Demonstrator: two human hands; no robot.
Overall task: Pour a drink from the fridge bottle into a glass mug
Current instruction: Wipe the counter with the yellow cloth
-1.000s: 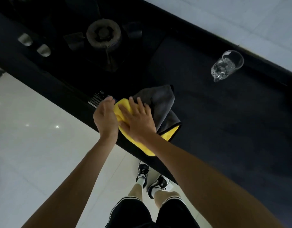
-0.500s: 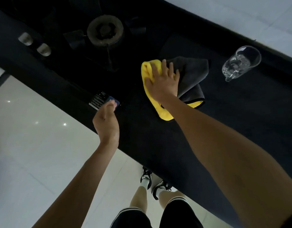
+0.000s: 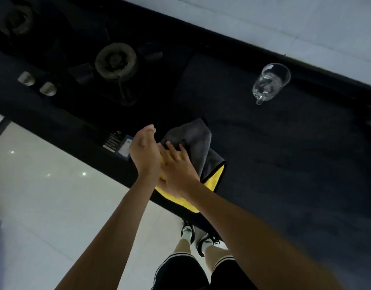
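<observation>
Dark countertop point(image 3: 285, 164): glass mug point(image 3: 270, 82) near back edge, grey-yellow cloth point(image 3: 190, 139) at front edge, gas burner point(image 3: 116, 60) left.

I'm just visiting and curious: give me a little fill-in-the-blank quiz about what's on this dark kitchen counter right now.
1. The right hand presses a cloth that is grey on one side and ____ on the other.
2. The glass mug stands on the counter, to the ____ of the cloth.
3. Beside the burner sit ____ pale knobs.
Missing words: yellow; right; two.
</observation>
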